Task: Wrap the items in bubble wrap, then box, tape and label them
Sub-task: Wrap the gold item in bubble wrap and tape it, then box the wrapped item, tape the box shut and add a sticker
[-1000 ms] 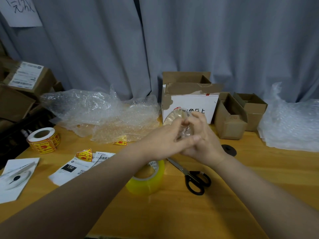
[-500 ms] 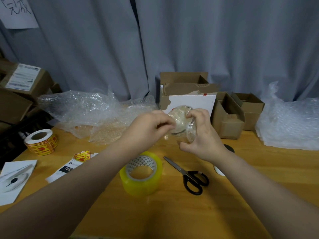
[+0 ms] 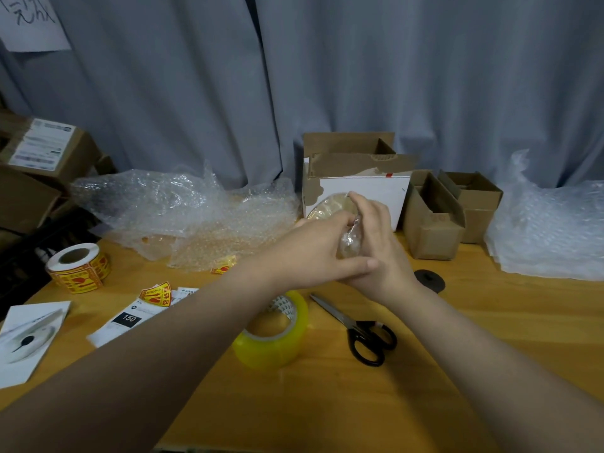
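Both hands are up off the table and locked together on one thing. Left hand [image 3: 310,253] comes in from the left with its fingers curled over the wrapped item [image 3: 350,238] and its thumb stretched out along the underside. Right hand [image 3: 379,246] cups the far side, with fingers hooked over the top edge. That item is a round, flattish piece in a clear crinkled skin of bubble wrap (what is inside is too blurred to name), held in the air in front of the white box [image 3: 362,188], whose brown flaps stand open.

Down on the wooden table [image 3: 327,403], right under the left forearm, sits a yellow tape roll [image 3: 274,338], lying flat and partly hidden by the arm. Just to its right lie black-handled scissors [image 3: 364,335], blades shut and pointing away to the left. A small black disc [image 3: 428,280] lies beyond the right wrist.

Over on the left is a roll of yellow and red stickers [image 3: 78,266], with loose shipping labels [image 3: 130,318] and one peeled sticker nearer the arm. Behind them is a crumpled heap of bubble wrap [image 3: 183,217]. To the right of the white box stand two small brown boxes [image 3: 434,223], open-topped and side by side, and past those is a stack of flat bubble wrap sheets [image 3: 552,230]. A grey curtain [image 3: 327,76] hangs behind it all.
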Motion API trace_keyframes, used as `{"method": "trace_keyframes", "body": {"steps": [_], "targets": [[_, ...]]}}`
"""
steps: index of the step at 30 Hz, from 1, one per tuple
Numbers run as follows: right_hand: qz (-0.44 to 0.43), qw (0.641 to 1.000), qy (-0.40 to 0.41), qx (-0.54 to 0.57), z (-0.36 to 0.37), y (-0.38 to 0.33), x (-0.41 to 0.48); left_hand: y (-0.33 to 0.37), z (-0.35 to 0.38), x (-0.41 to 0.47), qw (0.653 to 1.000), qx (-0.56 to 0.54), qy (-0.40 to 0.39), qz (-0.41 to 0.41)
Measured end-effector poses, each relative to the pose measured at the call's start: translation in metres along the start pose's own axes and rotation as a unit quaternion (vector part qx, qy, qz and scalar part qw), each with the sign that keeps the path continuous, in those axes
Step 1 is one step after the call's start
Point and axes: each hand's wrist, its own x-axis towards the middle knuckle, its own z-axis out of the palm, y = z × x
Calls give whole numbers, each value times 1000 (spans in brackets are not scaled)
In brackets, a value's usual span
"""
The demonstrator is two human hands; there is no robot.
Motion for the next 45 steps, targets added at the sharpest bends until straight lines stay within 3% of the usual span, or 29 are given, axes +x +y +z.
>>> {"method": "trace_keyframes", "body": {"steps": [3, 4, 7, 10, 12, 14, 16, 17, 20, 22, 25, 29, 32, 34, 37, 41, 45], "targets": [[6, 999, 11, -30, -3, 6, 6, -11, -7, 3, 992, -7, 127, -9], [14, 999, 17, -30, -4, 6, 9, -10, -7, 4, 991, -30, 125, -23], [-24, 997, -17, -68, -6, 4, 19, -3, 0, 8, 999, -27, -18, -16], [-61, 993, -36, -90, -11, 10, 31, -7, -6, 25, 995, -83, -48, -3], [-35, 996, -31, -73, -19, 18, 42, -18, -11, 42, 993, -108, 51, 18], [14, 999, -6, -38, -33, 26, 54, -33, -20, 65, 957, -188, 220, 6], [56, 997, 43, 11, -47, 37, 66, -56, -31, 97, 943, -154, 295, -23], [75, 994, 68, 45, -52, 43, 72, -70, -35, 116, 958, -93, 268, -44], [108, 971, 152, 152, -67, 58, 96, -106, -40, 165, 994, 54, 72, -62], [110, 953, 200, 200, -76, 61, 117, -116, -37, 190, 995, 66, -39, -58], [88, 948, 215, 219, -88, 64, 148, -116, -32, 210, 989, 74, -123, -16], [72, 955, 176, 228, -86, 62, 173, -98, -22, 193, 974, 133, -148, 107], [64, 958, 92, 265, -70, 57, 170, -87, -8, 164, 935, 254, -159, 188], [57, 963, 41, 261, -65, 55, 161, -78, -2, 149, 913, 334, -126, 199], [48, 963, 39, 262, -76, 53, 147, -64, -3, 134, 885, 413, -76, 199], [32, 982, -12, 187, -91, 62, 119, -65, -2, 112, 865, 436, 11, 246], [21, 998, -61, 13, -100, 69, 97, -73, 2, 85, 891, 379, 21, 250]]}}
